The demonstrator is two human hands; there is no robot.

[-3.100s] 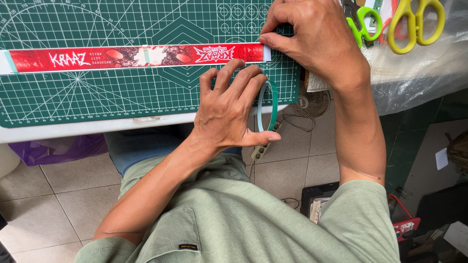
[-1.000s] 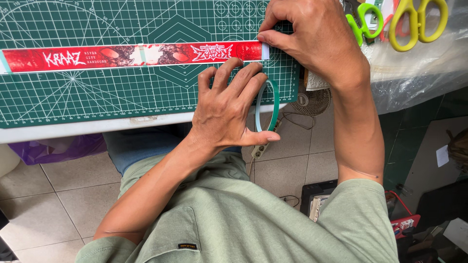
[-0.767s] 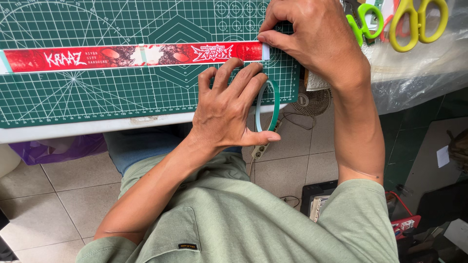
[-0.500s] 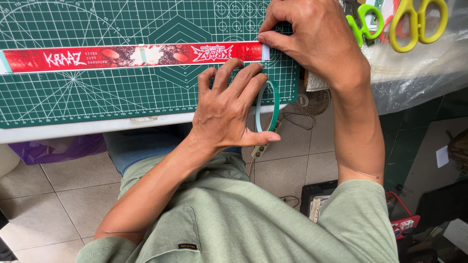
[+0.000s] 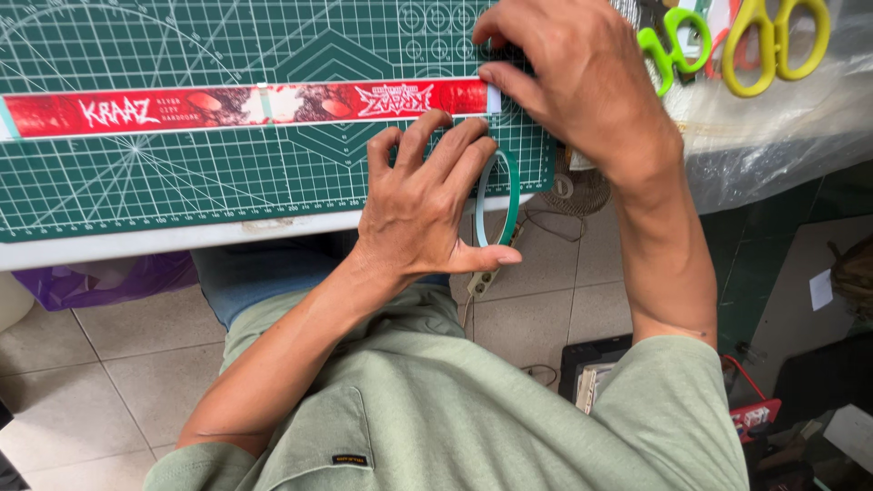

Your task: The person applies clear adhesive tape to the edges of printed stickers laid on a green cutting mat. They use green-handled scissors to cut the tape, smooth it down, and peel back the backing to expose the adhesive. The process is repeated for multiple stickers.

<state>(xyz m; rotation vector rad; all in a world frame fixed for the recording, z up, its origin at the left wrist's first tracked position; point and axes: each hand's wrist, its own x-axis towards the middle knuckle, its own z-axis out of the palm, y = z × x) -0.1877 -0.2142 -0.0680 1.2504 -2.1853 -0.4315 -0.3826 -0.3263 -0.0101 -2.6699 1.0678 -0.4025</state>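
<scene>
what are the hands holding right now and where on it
The left hand holds a thin green tape roll upright at the mat's edge, thumb under its rim. The right hand presses down the right end of the red strip.

The long red printed paper strip [image 5: 245,103] lies across my green gridded cutting mat [image 5: 182,182]. My right hand [image 5: 573,82] presses its right end, my left hand [image 5: 427,205] just below beside the thin green tape ring [image 5: 507,195]; the yellow-handled scissors [image 5: 773,45] lie far right.

A long, narrow red label strip [image 5: 245,104] with white lettering and white edges is laid flat across the green cutting mat [image 5: 182,182] on the bench, while a small black tag [image 5: 350,460] is seen on the green shirt and a red-and-white label [image 5: 753,415] low at the right.
</scene>
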